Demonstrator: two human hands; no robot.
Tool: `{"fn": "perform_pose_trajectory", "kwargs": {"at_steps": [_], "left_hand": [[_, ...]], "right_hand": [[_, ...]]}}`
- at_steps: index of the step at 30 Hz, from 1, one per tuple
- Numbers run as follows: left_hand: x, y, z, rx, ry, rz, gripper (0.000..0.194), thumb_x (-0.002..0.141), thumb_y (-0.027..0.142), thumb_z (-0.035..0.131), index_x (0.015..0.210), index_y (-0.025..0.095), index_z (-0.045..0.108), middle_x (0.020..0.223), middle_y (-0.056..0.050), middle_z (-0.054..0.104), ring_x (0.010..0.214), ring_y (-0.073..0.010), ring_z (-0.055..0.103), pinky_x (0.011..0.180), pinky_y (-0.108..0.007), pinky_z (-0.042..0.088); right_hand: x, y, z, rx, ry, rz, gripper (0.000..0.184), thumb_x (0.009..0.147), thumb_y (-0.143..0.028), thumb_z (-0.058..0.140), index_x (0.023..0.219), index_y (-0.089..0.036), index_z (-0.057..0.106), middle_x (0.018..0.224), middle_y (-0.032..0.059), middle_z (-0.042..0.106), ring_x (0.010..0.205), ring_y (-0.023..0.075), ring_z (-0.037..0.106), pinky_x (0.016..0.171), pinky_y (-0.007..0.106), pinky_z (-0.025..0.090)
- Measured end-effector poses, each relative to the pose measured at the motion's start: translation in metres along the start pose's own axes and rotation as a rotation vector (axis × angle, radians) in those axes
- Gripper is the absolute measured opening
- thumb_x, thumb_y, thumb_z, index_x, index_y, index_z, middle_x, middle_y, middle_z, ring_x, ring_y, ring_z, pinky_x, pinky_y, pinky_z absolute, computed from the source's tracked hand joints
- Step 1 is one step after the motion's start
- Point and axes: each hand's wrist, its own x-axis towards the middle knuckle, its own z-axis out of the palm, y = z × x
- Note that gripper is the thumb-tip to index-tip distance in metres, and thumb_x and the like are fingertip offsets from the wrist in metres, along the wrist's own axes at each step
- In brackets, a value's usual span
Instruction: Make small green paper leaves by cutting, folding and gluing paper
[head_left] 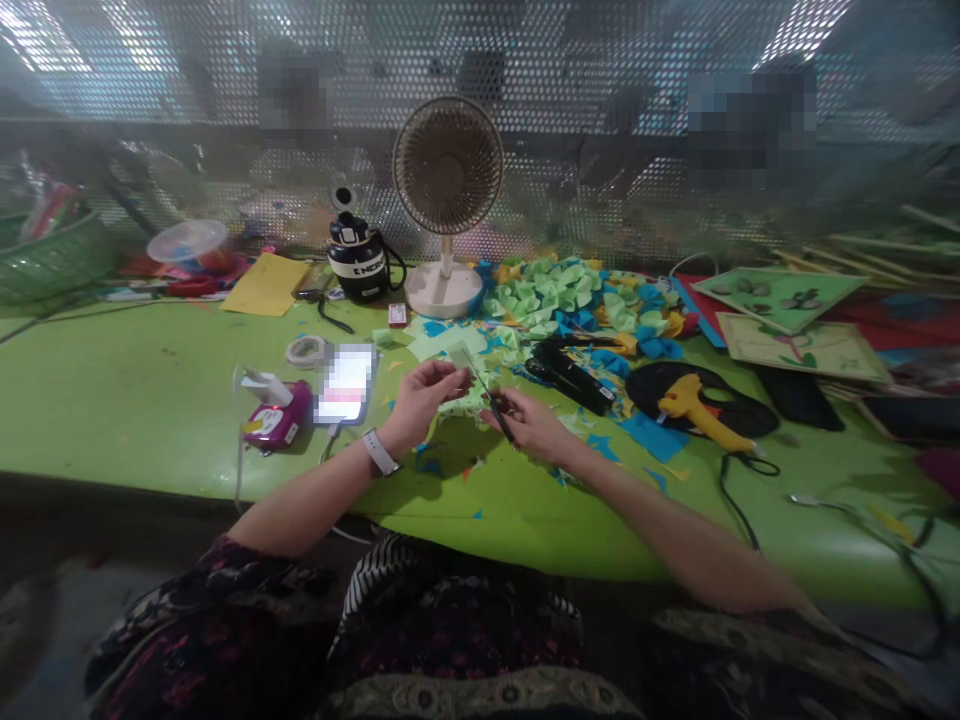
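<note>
My left hand (426, 395), with a pale watch band at its wrist, pinches a small piece of light green paper (460, 354). Around the dark handles of a pair of scissors (495, 412) my right hand (531, 425) is closed. The scissors' blades point up and left, against or close beside the paper; whether they touch it I cannot tell. Below and behind both hands lie pale green paper sheets (431, 345) and scattered blue, yellow and green scraps. A heap of cut green, blue and yellow paper pieces (555, 290) spreads beyond my right hand.
A fan (448, 170) and a black bottle (360, 265) stand at the back, before a perforated metal screen. A lit phone (346, 385) and a purple power adapter (279, 415) lie left. On the right are a black stapler (574, 375), a yellow glue gun (705, 412) and decorated cards (802, 345).
</note>
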Motion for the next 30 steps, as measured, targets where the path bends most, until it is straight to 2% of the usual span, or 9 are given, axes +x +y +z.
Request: {"fn": "perform_pose_trajectory", "kwargs": {"at_steps": [14,23,30], "left_hand": [[0.0021,-0.0019,-0.0004,-0.036,-0.002,-0.013,0.038,0.059,0.033,0.090,0.077,0.013,0.064,0.075,-0.003,0.072,0.066,-0.0124,0.068,0.072,-0.028,0.056],[0.0022,-0.0004,0.0001,-0.066,-0.004,-0.042,0.040,0.056,0.033,0.091,0.076,0.013,0.063,0.073,-0.002,0.071,0.066,-0.0120,0.068,0.073,-0.029,0.056],[0.0037,-0.0015,-0.0007,-0.066,-0.003,-0.044,0.040,0.056,0.033,0.091,0.076,0.013,0.062,0.071,-0.001,0.069,0.066,-0.0115,0.067,0.073,-0.028,0.055]], "right_hand": [[0.0001,0.0003,0.0010,0.026,-0.003,-0.016,0.044,0.072,-0.051,0.074,0.100,-0.018,0.063,0.086,0.0043,0.067,0.076,0.0178,0.063,0.068,0.031,0.050],[0.0008,0.0015,0.0012,0.032,0.001,-0.022,0.047,0.070,-0.057,0.074,0.094,-0.018,0.063,0.081,0.0025,0.067,0.073,0.0167,0.061,0.066,0.030,0.048],[0.0015,0.0032,0.0019,0.069,0.001,-0.032,0.049,0.070,-0.056,0.075,0.098,-0.018,0.063,0.080,0.0015,0.065,0.072,0.0150,0.059,0.067,0.029,0.047]]}}
